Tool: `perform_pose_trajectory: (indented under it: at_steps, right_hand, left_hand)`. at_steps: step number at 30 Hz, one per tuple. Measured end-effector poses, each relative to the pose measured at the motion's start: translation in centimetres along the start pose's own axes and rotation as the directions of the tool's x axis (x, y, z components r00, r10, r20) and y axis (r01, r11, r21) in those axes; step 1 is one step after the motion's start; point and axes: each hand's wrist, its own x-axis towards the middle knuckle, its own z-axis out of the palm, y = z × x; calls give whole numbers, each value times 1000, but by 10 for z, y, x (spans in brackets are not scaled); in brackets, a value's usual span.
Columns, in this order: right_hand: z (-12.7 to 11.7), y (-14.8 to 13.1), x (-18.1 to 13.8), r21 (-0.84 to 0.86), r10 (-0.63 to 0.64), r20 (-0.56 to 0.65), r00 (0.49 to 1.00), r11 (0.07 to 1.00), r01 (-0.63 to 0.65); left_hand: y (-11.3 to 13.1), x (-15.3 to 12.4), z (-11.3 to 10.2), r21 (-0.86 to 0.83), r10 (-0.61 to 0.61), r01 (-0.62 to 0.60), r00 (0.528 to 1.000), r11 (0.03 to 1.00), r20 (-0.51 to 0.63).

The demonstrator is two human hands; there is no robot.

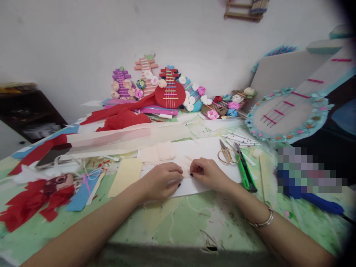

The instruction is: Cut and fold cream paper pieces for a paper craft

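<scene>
My left hand [162,180] and my right hand [208,174] are close together above a white sheet [205,150]. Between them is a small, thin piece of cream crepe paper [187,170]. The fingers of both hands are curled and closed at its edges. More cream crepe paper [155,152] lies flat just behind my left hand, and a pale yellow sheet [125,178] is to its left. Beyond my right hand are gold-handled scissors [228,155] and a green utility knife [246,172].
Several decorated lute shapes, one a red lute [170,94], lean against the back wall. A large white lute [286,111] stands at right, above a blue-handled tool [319,204]. Red cloth-like paper [25,200] and blue scraps [80,198] lie left. A wooden stick [262,178] lies right.
</scene>
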Motion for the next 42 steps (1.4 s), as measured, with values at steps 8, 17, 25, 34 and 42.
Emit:
perform_pose_trajectory:
  at_steps: [8,17,25,34,42]
  right_hand:
    - [-1,-3,0,13,-60,4,998,998,60]
    - [-3,-3,-1,11,-101,37,994,995,101]
    - [-3,-4,0,11,-86,44,995,996,85]
    - [-1,-2,-1,39,-21,16,1000,999,20]
    - [-2,-1,0,58,-57,38,998,997,55]
  left_hand:
    - [0,1,0,-22,-6,5,1000,1000,-3]
    - [-1,1,-1,13,14,-14,1000,1000,20]
    - [0,0,-3,41,12,-14,998,999,59]
    - [-3,0,-8,29,79,-82,994,996,78]
    - [-1,1,-9,-7,63,-63,994,998,90]
